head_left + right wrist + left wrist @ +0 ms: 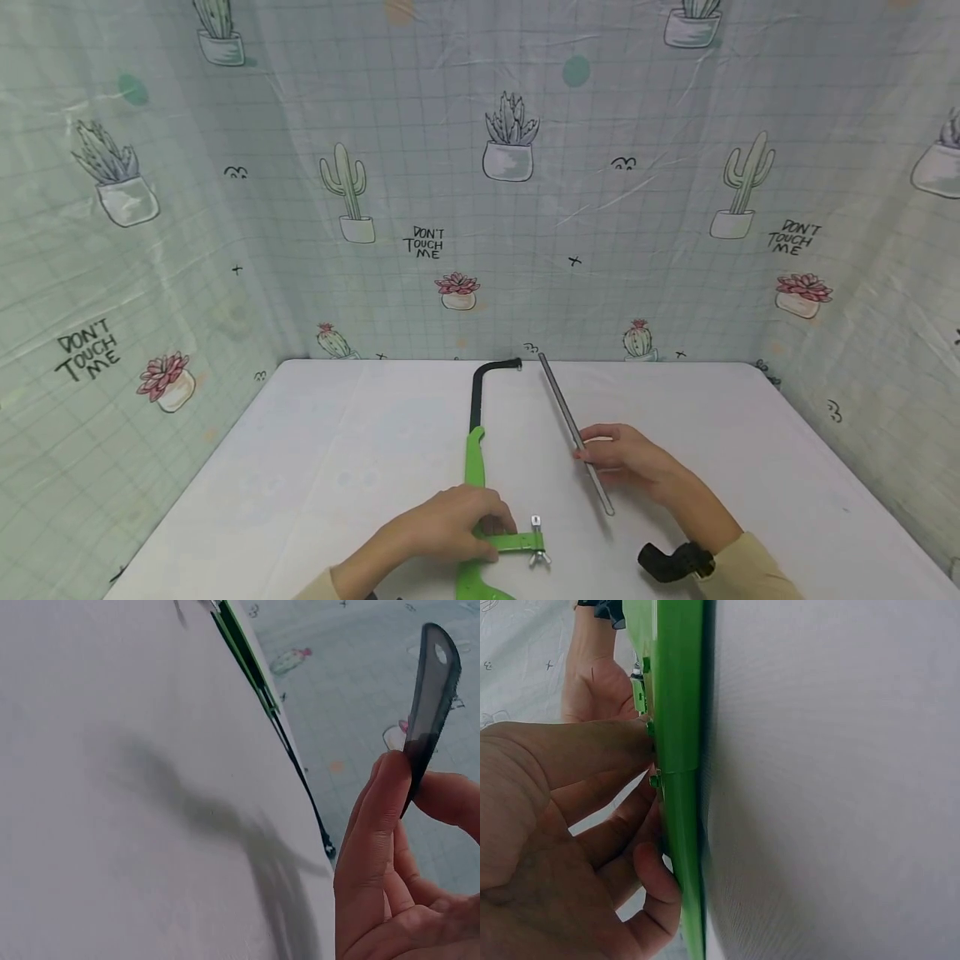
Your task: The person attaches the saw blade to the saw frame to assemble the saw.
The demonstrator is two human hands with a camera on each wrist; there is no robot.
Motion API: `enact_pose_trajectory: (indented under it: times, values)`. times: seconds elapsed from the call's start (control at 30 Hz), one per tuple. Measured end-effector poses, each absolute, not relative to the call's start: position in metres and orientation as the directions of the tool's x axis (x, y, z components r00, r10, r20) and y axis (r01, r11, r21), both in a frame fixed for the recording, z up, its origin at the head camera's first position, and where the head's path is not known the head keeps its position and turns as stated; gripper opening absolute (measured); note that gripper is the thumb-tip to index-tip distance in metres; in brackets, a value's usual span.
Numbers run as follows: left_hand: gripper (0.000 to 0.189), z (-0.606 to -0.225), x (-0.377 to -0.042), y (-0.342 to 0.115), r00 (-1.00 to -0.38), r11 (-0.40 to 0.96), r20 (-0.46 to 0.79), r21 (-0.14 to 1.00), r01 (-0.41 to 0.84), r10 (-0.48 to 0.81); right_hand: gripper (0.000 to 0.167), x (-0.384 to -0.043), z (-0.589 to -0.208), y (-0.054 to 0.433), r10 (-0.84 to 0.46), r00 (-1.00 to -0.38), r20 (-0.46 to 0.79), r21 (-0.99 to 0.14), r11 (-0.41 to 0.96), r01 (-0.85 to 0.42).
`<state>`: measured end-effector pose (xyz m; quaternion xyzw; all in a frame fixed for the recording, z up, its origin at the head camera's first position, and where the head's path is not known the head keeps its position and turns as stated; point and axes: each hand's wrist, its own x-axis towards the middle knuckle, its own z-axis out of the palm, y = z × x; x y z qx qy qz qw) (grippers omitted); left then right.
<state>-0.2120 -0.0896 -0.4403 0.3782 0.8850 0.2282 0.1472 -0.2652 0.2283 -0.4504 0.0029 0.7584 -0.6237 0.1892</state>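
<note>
A hacksaw frame [475, 458], green at the handle end and black at the far end, lies on the table in the head view. My left hand [453, 523] grips its green part beside the short arm with the wing nut [539, 559]. Close up in the left wrist view, fingers [658, 881] bend against the green edge. Off to the right, a thin grey hacksaw blade [561, 402] slants above the table, pinched by my right hand [633, 462]. The right wrist view shows a hole and fine teeth at the end of the blade [433, 690]. The handle's near end is cut off.
A white table [360, 442] carries the frame. Behind and beside it hangs a sheet [420, 192] printed with cacti. A black strap piece [675, 562] is at my right wrist.
</note>
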Motion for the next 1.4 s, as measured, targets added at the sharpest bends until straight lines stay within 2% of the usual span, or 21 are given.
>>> enact_pose_trajectory:
  times: [0.13, 0.3, 0.5, 0.77, 1.4]
  values:
    - [0.027, -0.441, -0.212, -0.089, -0.671, 0.611, -0.091, 0.516, 0.6, 0.736, 0.061, -0.266, -0.455, 0.218, -0.294, -0.914, -0.281, -0.958, 0.137, 0.251]
    - [0.027, -0.442, -0.213, -0.09, -0.676, 0.617, -0.097, 0.517, 0.593, 0.731, 0.063, -0.265, -0.464, 0.209, -0.379, -0.895, -0.237, -0.96, -0.048, 0.275]
    - [0.027, -0.442, -0.213, -0.09, -0.675, 0.613, -0.096, 0.525, 0.59, 0.731, 0.059, -0.263, -0.471, 0.201, -0.392, -0.895, -0.215, -0.94, -0.165, 0.298]
    - [0.027, -0.442, -0.211, -0.093, -0.67, 0.604, -0.091, 0.533, 0.592, 0.737, 0.068, -0.26, -0.47, 0.196, -0.417, -0.888, -0.195, -0.946, -0.158, 0.282]
    - [0.027, -0.444, -0.212, -0.095, -0.671, 0.612, -0.105, 0.532, 0.586, 0.734, 0.073, -0.257, -0.471, 0.186, -0.406, -0.897, -0.175, -0.975, -0.053, 0.215]
